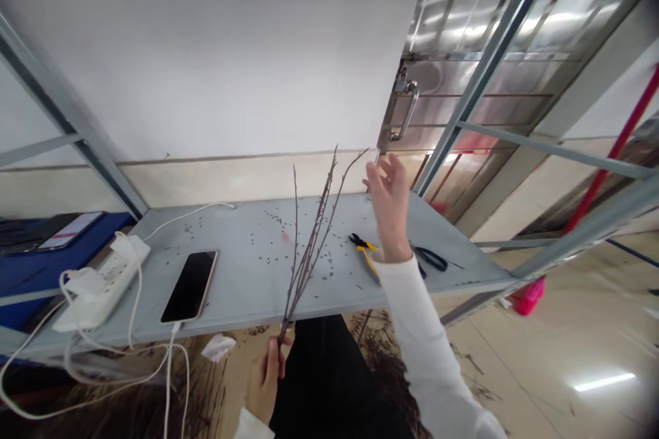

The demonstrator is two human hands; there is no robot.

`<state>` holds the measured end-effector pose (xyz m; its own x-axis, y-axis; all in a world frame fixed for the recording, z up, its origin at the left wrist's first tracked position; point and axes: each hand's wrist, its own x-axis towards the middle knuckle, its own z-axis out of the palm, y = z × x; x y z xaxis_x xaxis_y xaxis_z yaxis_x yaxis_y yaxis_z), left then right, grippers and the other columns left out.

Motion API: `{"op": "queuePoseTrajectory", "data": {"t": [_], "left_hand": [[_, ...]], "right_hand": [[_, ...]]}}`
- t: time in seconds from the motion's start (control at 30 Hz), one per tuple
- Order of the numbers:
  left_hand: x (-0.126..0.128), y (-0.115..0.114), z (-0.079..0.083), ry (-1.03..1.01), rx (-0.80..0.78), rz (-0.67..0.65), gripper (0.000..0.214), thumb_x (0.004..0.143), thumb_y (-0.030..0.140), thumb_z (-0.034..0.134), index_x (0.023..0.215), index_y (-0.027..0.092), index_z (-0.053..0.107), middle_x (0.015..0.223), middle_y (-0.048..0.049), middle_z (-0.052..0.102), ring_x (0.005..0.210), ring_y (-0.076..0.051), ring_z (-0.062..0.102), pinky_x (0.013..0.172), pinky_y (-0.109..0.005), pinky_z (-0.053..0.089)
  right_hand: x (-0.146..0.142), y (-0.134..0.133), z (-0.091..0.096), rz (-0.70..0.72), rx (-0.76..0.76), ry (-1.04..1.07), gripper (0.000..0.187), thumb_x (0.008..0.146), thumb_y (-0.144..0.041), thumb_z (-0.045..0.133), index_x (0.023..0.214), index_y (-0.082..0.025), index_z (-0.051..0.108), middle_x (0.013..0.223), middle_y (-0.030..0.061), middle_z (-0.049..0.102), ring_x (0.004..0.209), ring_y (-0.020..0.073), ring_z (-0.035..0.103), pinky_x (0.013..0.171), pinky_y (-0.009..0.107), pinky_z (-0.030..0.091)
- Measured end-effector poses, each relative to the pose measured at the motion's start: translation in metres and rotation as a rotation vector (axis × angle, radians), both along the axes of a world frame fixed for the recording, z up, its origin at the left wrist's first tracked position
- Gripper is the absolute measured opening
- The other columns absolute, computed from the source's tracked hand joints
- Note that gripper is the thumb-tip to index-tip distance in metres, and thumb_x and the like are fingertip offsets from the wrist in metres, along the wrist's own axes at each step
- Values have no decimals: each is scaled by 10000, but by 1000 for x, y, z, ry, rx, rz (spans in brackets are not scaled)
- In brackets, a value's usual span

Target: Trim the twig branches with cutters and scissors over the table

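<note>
My left hand is closed around the lower ends of a small bundle of thin, dark bare twigs, in front of the shelf's near edge. The twigs fan upward over the grey shelf, one bending right at its tip. Close to that bent tip, my right hand is raised with its fingers curled in a pinch. Whatever is between those fingertips, if anything, is too small to make out. Behind my right wrist lie yellow-handled cutting pliers, partly covered by the sleeve, and a dark-handled tool.
The grey shelf carries scattered dark bits, a phone on a charging cable and a white power strip. Metal posts frame both sides. Cut twigs and a crumpled white paper lie below.
</note>
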<state>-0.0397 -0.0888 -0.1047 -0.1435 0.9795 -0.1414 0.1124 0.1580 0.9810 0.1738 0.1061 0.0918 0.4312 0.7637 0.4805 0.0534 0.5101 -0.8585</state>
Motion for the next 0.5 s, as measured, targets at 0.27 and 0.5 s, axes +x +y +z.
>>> {"op": "queuePoseTrajectory", "data": {"t": [0.27, 0.5], "left_hand": [[10, 0, 2, 61, 109, 134, 450, 789, 561, 462, 829, 166, 674, 473, 40, 406, 464, -131, 397, 504, -251, 354], [6, 4, 7, 49, 76, 61, 439, 776, 551, 492, 834, 161, 685, 466, 35, 444, 448, -121, 422, 480, -234, 357]], "right_hand": [[-48, -69, -117, 128, -486, 169, 581, 765, -529, 535, 1232, -204, 418, 1280, 123, 473, 1118, 225, 509, 896, 345, 453], [-84, -82, -144, 523, -605, 325, 470, 630, -494, 684, 935, -154, 574, 816, 61, 666, 709, 189, 631, 638, 322, 528]]}}
